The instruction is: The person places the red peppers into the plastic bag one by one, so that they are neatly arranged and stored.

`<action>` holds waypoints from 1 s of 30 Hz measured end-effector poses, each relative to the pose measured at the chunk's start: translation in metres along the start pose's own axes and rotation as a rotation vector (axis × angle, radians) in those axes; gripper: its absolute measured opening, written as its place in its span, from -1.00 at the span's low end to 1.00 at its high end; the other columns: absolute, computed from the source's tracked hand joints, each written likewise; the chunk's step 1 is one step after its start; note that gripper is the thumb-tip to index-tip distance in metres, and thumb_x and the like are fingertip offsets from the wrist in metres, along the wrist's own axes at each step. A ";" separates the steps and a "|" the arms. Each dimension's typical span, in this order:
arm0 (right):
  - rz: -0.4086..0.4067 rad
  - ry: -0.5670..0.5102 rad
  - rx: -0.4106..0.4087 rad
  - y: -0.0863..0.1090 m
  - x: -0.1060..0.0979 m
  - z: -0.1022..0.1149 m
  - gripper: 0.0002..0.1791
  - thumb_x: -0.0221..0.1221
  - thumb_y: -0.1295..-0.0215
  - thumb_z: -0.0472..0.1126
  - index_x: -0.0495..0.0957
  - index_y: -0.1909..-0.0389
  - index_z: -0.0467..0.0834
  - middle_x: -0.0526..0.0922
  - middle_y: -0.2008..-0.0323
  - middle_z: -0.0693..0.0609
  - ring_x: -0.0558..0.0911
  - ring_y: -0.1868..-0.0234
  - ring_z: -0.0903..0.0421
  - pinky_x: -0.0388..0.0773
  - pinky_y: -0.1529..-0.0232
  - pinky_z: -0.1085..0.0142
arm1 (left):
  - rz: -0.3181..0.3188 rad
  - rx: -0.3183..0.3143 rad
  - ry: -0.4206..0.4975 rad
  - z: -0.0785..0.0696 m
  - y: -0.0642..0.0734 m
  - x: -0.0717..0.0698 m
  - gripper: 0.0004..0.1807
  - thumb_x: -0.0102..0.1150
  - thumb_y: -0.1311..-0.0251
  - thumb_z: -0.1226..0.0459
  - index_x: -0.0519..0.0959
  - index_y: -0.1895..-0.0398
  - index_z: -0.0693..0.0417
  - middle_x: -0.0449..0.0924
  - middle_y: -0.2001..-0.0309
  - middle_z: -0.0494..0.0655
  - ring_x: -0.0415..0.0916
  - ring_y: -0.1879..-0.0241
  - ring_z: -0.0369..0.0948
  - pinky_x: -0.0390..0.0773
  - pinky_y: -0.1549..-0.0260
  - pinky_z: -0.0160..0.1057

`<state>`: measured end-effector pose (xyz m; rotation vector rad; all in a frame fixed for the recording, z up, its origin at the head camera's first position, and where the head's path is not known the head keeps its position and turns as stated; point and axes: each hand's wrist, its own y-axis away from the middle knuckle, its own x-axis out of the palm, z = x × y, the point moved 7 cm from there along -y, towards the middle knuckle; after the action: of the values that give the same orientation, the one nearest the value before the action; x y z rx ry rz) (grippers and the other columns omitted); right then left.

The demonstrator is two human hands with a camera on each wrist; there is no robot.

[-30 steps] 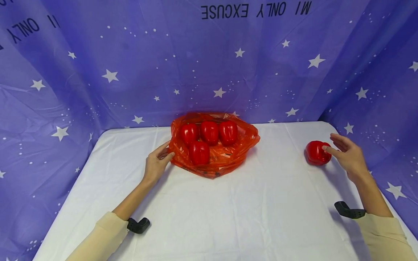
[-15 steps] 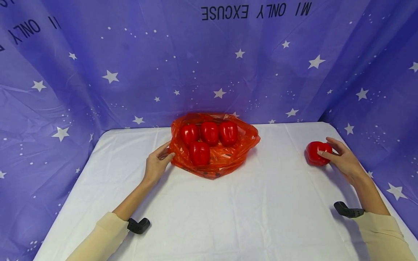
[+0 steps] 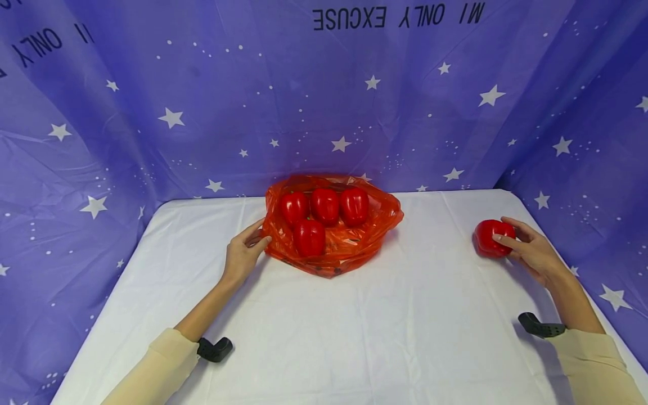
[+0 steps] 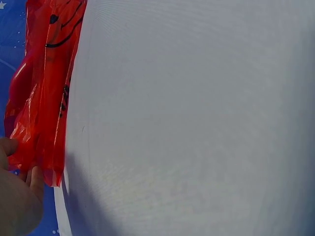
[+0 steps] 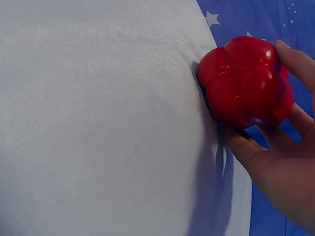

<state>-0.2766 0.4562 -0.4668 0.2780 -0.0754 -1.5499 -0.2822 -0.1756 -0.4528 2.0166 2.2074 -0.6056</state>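
Observation:
A translucent red plastic bag (image 3: 349,247) lies spread wide at the back middle of the table, with several red bell peppers (image 3: 309,237) inside it. My left hand (image 3: 240,256) pinches the bag's left edge between thumb and fingers; in the left wrist view the plastic (image 4: 51,123) shows dark print along its side. Far to the right, another red bell pepper (image 3: 492,238) sits on the cloth. My right hand (image 3: 538,254) grips it from the right, thumb on the near side and fingers around the back. Its lobed end (image 5: 241,83) faces the right wrist camera.
A white cloth (image 3: 385,337) covers the table. Blue-purple curtains (image 3: 304,112) with white stars hang close behind the bag and along both sides. A black wrist camera (image 3: 540,326) sits on each forearm.
My right hand has moved in from the right and closed its thumb and fingers round the lone bell pepper. The left hand and the bag look unchanged.

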 end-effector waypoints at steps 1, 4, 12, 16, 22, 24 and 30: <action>-0.006 0.005 0.002 0.000 0.000 0.000 -0.27 0.20 -0.44 -0.19 0.13 -0.55 0.09 0.18 -0.26 0.08 0.32 0.00 0.28 0.59 0.17 0.57 | 0.002 0.003 -0.002 0.000 0.000 0.000 -0.47 0.29 -0.28 0.41 0.51 -0.34 0.11 0.64 -0.04 0.21 0.59 -0.06 0.02 0.54 0.01 -0.49; -0.027 0.001 0.003 0.001 -0.001 -0.001 -0.22 0.21 -0.43 -0.19 0.09 -0.58 0.04 0.07 -0.37 -0.02 0.31 -0.02 0.27 0.58 0.17 0.58 | 0.002 0.005 -0.006 -0.001 0.000 0.000 -0.47 0.29 -0.28 0.41 0.51 -0.34 0.12 0.64 -0.04 0.21 0.59 -0.06 0.02 0.54 0.02 -0.50; -0.088 -0.012 -0.017 0.004 -0.001 -0.001 -0.23 0.24 -0.41 -0.19 0.15 -0.56 0.09 0.06 -0.41 0.01 0.27 -0.05 0.27 0.56 0.19 0.61 | -0.001 -0.006 0.000 -0.001 -0.001 0.001 -0.47 0.29 -0.28 0.42 0.51 -0.33 0.11 0.64 -0.04 0.21 0.59 -0.06 0.02 0.54 0.02 -0.49; -0.090 -0.013 -0.044 0.004 0.004 0.005 -0.25 0.23 -0.41 -0.22 0.18 -0.55 0.11 0.11 -0.39 0.04 0.28 -0.05 0.31 0.56 0.18 0.61 | 0.003 -0.016 -0.009 -0.001 -0.002 0.001 -0.47 0.29 -0.28 0.41 0.51 -0.33 0.09 0.64 -0.05 0.18 0.59 -0.06 -0.01 0.55 0.00 -0.47; -0.049 -0.072 -0.134 0.007 0.023 0.031 -0.31 0.21 -0.40 -0.30 0.28 -0.50 0.08 0.18 -0.34 0.03 0.35 -0.08 0.29 0.58 0.15 0.57 | -0.004 -0.020 -0.002 -0.001 -0.002 0.001 -0.47 0.30 -0.28 0.40 0.51 -0.34 0.09 0.63 -0.05 0.22 0.59 -0.07 0.03 0.54 -0.02 -0.44; -0.032 -0.108 -0.157 0.009 0.033 0.042 -0.32 0.21 -0.39 -0.33 0.30 -0.49 0.06 0.21 -0.31 0.05 0.37 -0.09 0.27 0.60 0.14 0.55 | -0.004 -0.016 0.006 -0.001 -0.001 0.001 -0.47 0.30 -0.28 0.40 0.51 -0.33 0.09 0.63 -0.05 0.24 0.59 -0.07 0.05 0.55 -0.02 -0.43; 0.016 -0.180 -0.225 0.018 0.066 0.072 -0.36 0.20 -0.38 -0.40 0.35 -0.45 -0.03 0.33 -0.23 0.12 0.40 -0.14 0.18 0.63 0.11 0.46 | -0.001 -0.018 0.008 0.000 0.000 0.000 -0.48 0.30 -0.28 0.39 0.52 -0.33 0.09 0.64 -0.04 0.23 0.59 -0.06 0.04 0.54 0.00 -0.47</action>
<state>-0.2734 0.3816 -0.4019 -0.0398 -0.0434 -1.5487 -0.2825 -0.1755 -0.4529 2.0128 2.2108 -0.5773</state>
